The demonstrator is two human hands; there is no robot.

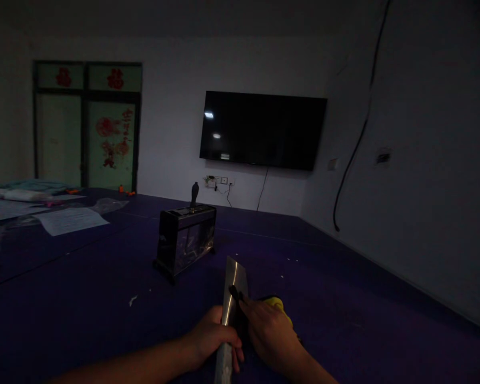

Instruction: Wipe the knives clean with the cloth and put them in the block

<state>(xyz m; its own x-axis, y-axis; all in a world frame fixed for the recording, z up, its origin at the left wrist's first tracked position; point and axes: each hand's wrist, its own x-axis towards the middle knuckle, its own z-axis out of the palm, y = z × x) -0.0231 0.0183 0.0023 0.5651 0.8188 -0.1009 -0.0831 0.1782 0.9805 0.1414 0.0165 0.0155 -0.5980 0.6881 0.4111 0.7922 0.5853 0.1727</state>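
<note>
My left hand (214, 338) is closed round the handle end of a shiny metal cleaver-like blade (234, 282), which points away from me over a dark purple table (84, 298). My right hand (270, 330) is closed on a yellow tool (278, 305) with a dark tip pressed against the blade's flat side. The room is dim, so details of the tool are hard to make out.
A dark metal box with a glass side and a knife handle sticking from its top (186, 237) stands on the table beyond the blade. Papers and plastic bags (70, 220) lie at the far left. A wall television (262, 129) and a green door (86, 125) are behind.
</note>
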